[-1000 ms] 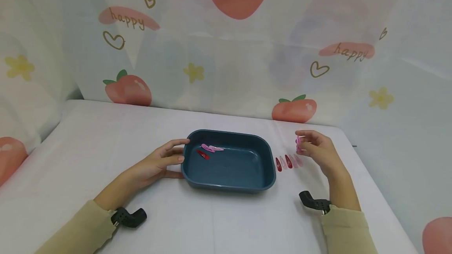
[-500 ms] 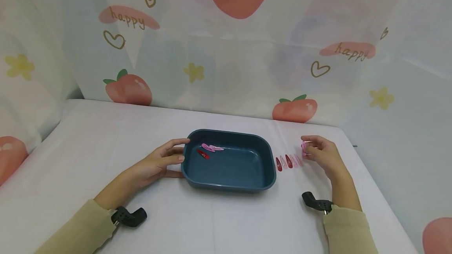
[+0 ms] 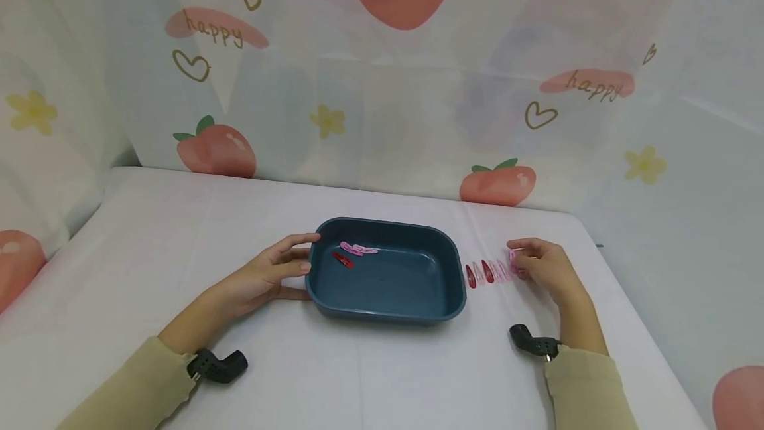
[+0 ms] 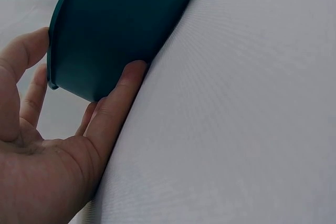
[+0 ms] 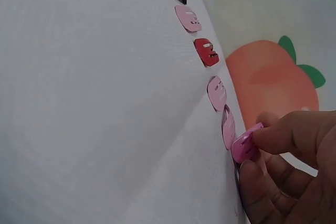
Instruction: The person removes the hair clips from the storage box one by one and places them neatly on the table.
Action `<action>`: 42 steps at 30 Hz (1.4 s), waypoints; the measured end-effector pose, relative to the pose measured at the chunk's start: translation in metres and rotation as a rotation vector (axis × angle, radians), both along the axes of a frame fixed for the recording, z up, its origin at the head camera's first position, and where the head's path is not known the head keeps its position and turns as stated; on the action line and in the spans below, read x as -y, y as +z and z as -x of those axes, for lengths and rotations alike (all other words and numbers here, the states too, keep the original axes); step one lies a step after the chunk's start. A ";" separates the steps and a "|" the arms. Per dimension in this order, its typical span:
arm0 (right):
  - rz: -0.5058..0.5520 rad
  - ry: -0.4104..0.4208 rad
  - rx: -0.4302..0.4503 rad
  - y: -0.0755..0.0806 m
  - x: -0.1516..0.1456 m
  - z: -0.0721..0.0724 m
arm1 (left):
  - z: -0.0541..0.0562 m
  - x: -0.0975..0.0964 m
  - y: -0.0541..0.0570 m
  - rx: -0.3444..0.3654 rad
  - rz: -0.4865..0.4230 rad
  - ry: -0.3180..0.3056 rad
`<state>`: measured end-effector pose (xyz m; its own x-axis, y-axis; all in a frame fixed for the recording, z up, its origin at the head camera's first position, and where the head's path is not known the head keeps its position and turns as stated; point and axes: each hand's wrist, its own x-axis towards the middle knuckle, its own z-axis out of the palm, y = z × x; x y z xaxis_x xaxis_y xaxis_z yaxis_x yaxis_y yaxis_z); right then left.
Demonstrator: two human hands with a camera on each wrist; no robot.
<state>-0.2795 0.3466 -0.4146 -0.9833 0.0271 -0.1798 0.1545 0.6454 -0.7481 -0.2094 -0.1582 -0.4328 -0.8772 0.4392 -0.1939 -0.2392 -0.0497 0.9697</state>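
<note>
My left hand [image 3: 256, 281] rests its spread fingers against the left side of a dark teal plastic basin [image 3: 388, 294]. In the left wrist view, fingertips touch the basin's outer wall [image 4: 100, 40]. Two pink hair clips [image 3: 351, 249] and a red hair clip [image 3: 343, 259] lie inside, at the left. Right of the basin, my right hand [image 3: 546, 267] pinches a pink hair clip [image 5: 245, 145] between thumb and fingers. It is at the right end of a row of red [image 5: 207, 52] and light pink hair clips [image 5: 217, 94]; whether it touches the cloth I cannot tell.
A white cloth [image 3: 382, 377] covers the table. Behind it hangs a patterned curtain [image 3: 394, 118] with printed peaches. The table's right edge runs close beside my right forearm. Black wrist devices [image 3: 217, 367] sit on both sleeves.
My right hand has shifted slightly right and lowered toward the table with the pink hair clip, to the row's right end. The left hand and basin stay put.
</note>
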 end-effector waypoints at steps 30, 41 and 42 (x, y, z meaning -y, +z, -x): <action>-0.259 0.665 -0.262 0.044 0.223 -0.040 | 0.002 0.005 -0.001 -0.005 -0.033 -0.014; -0.494 0.697 -0.240 0.032 0.240 -0.043 | 0.002 0.005 -0.001 -0.009 -0.062 -0.031; -0.496 0.684 -0.240 0.032 0.239 -0.044 | 0.001 0.005 -0.001 -0.007 -0.059 -0.028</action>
<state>-0.2356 0.1079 -0.3827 -0.8221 -0.5622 -0.0903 -0.5108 0.7982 -0.3194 -0.2109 -0.1635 -0.4337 -0.8658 0.4739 -0.1607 -0.2342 -0.0999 0.9670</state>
